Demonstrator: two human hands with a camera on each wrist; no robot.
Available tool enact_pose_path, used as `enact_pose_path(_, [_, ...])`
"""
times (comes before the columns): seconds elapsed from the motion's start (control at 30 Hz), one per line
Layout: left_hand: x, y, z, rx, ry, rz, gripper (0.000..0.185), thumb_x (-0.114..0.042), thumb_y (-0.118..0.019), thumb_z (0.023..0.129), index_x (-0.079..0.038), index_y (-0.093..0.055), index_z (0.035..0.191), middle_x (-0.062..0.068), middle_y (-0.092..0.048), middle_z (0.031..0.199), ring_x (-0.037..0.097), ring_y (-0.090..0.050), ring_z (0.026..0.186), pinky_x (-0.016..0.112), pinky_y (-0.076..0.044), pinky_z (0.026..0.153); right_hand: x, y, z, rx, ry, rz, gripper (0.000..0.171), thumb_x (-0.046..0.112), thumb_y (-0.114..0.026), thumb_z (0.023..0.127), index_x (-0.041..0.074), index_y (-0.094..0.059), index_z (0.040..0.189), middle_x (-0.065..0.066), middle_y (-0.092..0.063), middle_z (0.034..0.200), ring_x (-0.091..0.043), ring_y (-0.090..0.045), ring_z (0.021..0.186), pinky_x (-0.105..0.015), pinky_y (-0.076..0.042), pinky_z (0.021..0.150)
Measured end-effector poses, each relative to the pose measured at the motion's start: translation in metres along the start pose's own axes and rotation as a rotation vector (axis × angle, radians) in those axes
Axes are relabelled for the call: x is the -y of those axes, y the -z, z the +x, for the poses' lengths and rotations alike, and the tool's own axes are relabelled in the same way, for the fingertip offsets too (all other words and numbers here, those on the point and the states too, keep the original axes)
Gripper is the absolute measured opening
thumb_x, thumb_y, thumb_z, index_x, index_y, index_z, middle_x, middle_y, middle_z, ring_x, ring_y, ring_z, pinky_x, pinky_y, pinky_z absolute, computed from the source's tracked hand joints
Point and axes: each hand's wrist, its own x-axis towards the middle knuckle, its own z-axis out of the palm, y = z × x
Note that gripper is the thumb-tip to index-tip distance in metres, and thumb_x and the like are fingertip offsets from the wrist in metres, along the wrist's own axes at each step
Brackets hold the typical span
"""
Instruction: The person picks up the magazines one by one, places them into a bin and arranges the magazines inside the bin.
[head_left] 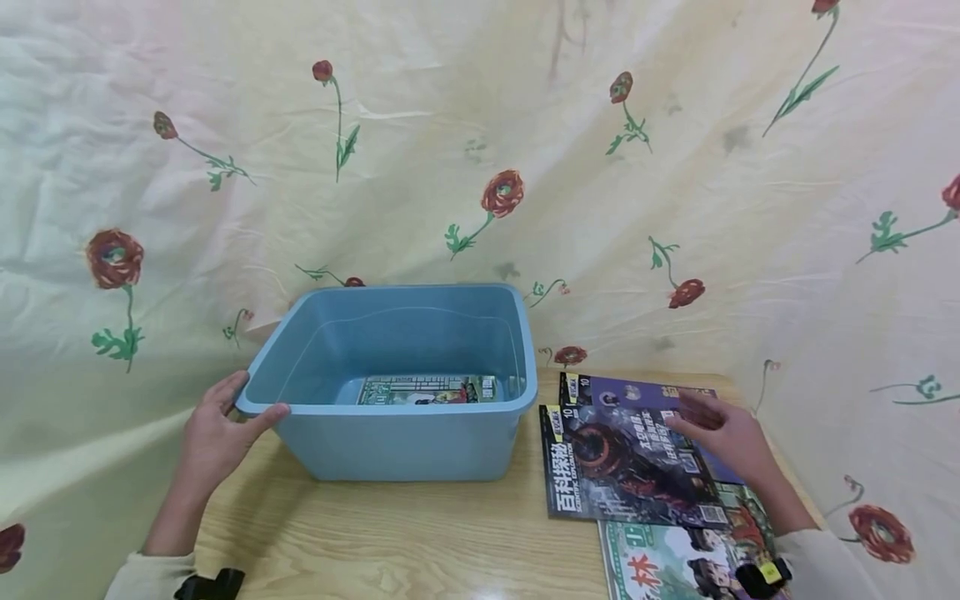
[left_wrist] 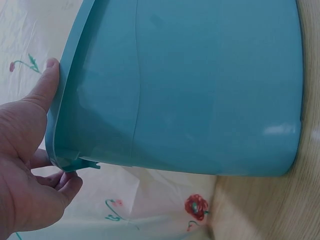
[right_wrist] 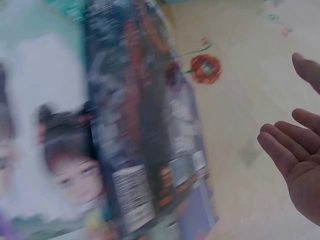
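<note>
My left hand [head_left: 217,433] grips the bin [head_left: 397,417] rim; my right hand [head_left: 723,433] hovers flat, fingers loose, over the dark magazine [head_left: 626,467], which I judge needs grasping next.

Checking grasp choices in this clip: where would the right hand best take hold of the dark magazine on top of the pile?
Probably the dark magazine by its right long edge, coming from the right, where the right hand hovers open. It lies flat atop the purple magazine and green magazine; its spine faces the blue bin.
</note>
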Motion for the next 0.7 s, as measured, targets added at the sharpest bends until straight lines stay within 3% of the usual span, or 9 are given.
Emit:
enact_pose_path(0.03, [0.0, 0.0, 0.0, 0.001, 0.001, 0.002, 0.099, -0.04, -0.079, 0.09, 0.008, -0.026, 0.157, 0.034, -0.022, 0.161, 0.059, -0.035, 0.14, 0.066, -0.041, 0.104, -0.005, -0.002, -0.003, 0.002, -0.016, -0.007, 0.069, 0.041, -0.07, 0.097, -0.002, -0.05, 0.148, -0.029, -0.058, 0.139, -0.045, -0.064, 0.118, -0.012, -0.051, 0.075])
enact_pose_path(0.13, [-0.001, -0.001, 0.0, 0.003, 0.004, -0.005, 0.099, -0.039, -0.079, 0.09, 0.009, -0.025, 0.157, 0.034, -0.022, 0.161, 0.059, -0.035, 0.14, 0.066, -0.041, 0.104, -0.016, -0.004, -0.011, 0.018, -0.065, -0.009, 0.072, 0.042, -0.07, 0.097, -0.004, -0.049, 0.148, -0.031, -0.056, 0.14, -0.05, -0.061, 0.12, -0.015, -0.054, 0.073])
enact_pose_path(0.37, [-0.001, -0.001, 0.001, 0.001, 0.01, -0.017, 0.099, -0.038, -0.08, 0.09, 0.009, -0.025, 0.157, 0.035, -0.021, 0.161, 0.06, -0.034, 0.14, 0.067, -0.04, 0.104, -0.032, -0.007, -0.024, 0.053, -0.153, -0.012, 0.078, 0.047, -0.069, 0.096, -0.004, -0.045, 0.151, -0.031, -0.052, 0.145, -0.048, -0.06, 0.123, -0.022, -0.058, 0.074])
enact_pose_path(0.57, [-0.001, 0.0, 0.003, -0.003, 0.004, -0.007, 0.099, -0.039, -0.08, 0.089, 0.009, -0.027, 0.157, 0.035, -0.023, 0.16, 0.06, -0.035, 0.139, 0.067, -0.04, 0.105, -0.042, -0.01, -0.034, 0.059, -0.182, -0.051, 0.084, 0.05, -0.07, 0.094, -0.006, -0.044, 0.15, -0.033, -0.051, 0.144, -0.049, -0.061, 0.12, -0.041, -0.062, 0.078])
enact_pose_path(0.7, [-0.001, 0.001, 0.003, 0.0, 0.0, -0.009, 0.099, -0.039, -0.08, 0.089, 0.009, -0.026, 0.157, 0.035, -0.022, 0.161, 0.06, -0.035, 0.139, 0.068, -0.04, 0.105, -0.047, -0.011, -0.037, 0.057, -0.186, -0.07, 0.085, 0.051, -0.072, 0.093, -0.007, -0.046, 0.149, -0.033, -0.052, 0.142, -0.049, -0.063, 0.118, -0.041, -0.062, 0.077])
